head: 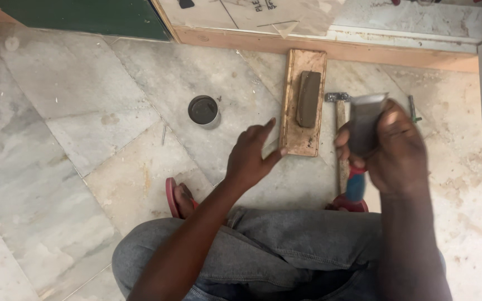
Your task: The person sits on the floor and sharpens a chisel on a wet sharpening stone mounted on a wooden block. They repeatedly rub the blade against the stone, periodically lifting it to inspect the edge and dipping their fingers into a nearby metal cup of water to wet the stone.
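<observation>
Head view: our right hand (pixel 400 150) clasps the scraper (pixel 365 125), blade above our fingers; our left hand (pixel 250 156) hovers open, empty.

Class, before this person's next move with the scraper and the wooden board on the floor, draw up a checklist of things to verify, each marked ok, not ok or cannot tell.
1. Right hand grips the wide metal-bladed scraper with red and blue handle: ok.
2. Left hand free, fingers spread beside the board: ok.
3. Flat wooden board lies flat on the marble floor: ok.
4. Grey-brown block rests on the board: ok.
5. Wooden-handled hammer lies clear of the hands: not ok, it lies just under the right hand.
6. Contents of the small dark round tin: cannot tell.
</observation>
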